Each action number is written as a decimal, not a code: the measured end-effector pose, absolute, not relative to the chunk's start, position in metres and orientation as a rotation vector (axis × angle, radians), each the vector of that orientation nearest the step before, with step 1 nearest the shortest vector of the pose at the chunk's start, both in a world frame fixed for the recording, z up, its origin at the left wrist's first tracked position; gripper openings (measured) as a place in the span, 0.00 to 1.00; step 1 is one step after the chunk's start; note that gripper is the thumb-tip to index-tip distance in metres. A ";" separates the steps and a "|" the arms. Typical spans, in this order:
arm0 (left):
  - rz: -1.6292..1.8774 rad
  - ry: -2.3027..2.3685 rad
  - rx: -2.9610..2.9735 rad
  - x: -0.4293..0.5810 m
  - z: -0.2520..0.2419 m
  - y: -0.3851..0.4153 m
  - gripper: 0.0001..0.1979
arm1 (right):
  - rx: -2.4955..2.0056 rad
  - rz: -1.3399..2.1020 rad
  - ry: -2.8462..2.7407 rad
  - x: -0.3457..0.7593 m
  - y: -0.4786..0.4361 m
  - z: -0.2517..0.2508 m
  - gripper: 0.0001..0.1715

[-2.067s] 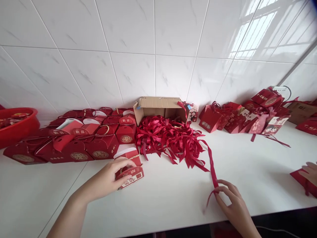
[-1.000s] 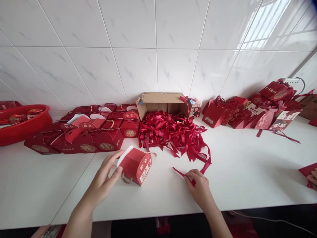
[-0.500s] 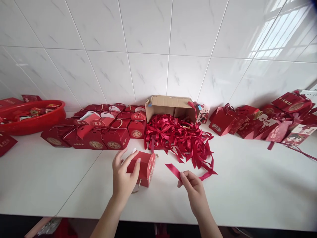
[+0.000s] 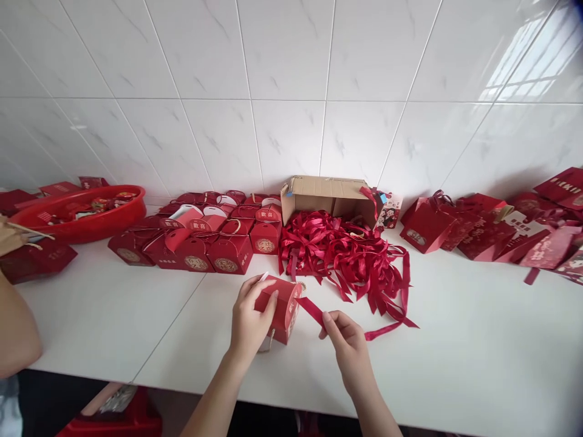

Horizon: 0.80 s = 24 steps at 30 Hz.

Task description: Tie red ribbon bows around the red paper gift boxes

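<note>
A small red gift box [image 4: 285, 298] with gold print and rope loops stands on the white table in front of me. My left hand [image 4: 252, 312] grips its top from the left, thumb and fingers curled on the lid. Between the thumb and fingers of my right hand [image 4: 339, 332] is a dark red ribbon [image 4: 310, 309]. The ribbon's cut end points at the box's right side, and its tail runs back toward the ribbon pile [image 4: 359, 261]. How the left fingertips meet the box's far side is partly hidden.
Behind the ribbons lies an open cardboard box [image 4: 330, 185]. Several finished-looking red boxes [image 4: 191, 252] stand left of it; more red boxes and bags [image 4: 485, 227] are at right. A red basin [image 4: 113, 220] holds small packets. Another person's arm [image 4: 16, 328] enters at left.
The view has turned left, bringing another person's arm into sight. My left hand has settled closer onto the gift box, and the ribbon end in my right hand has come near the box.
</note>
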State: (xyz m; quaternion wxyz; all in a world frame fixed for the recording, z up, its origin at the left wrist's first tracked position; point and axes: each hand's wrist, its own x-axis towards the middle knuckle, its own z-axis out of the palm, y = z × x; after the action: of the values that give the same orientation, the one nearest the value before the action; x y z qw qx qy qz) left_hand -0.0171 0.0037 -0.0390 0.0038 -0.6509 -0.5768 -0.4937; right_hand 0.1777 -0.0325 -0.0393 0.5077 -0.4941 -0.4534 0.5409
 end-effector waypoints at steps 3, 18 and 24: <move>-1.551 -1.799 -2.037 -0.016 -0.038 0.003 0.08 | -1.176 1.316 -1.088 0.175 -0.031 -0.038 0.25; -1.236 -1.462 -2.182 -0.001 -0.022 -0.011 0.11 | -1.274 1.159 -1.160 0.172 -0.031 -0.037 0.25; -1.236 -1.338 -2.178 0.005 -0.015 -0.010 0.10 | -1.283 1.128 -1.189 0.175 -0.033 -0.034 0.23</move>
State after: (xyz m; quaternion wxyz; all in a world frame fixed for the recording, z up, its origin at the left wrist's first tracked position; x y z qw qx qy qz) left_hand 0.0055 -0.0098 -0.0151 0.1507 -0.7583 -0.4660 -0.4303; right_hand 0.1755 -0.0327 -0.0341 0.5058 -0.5318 -0.4927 0.4675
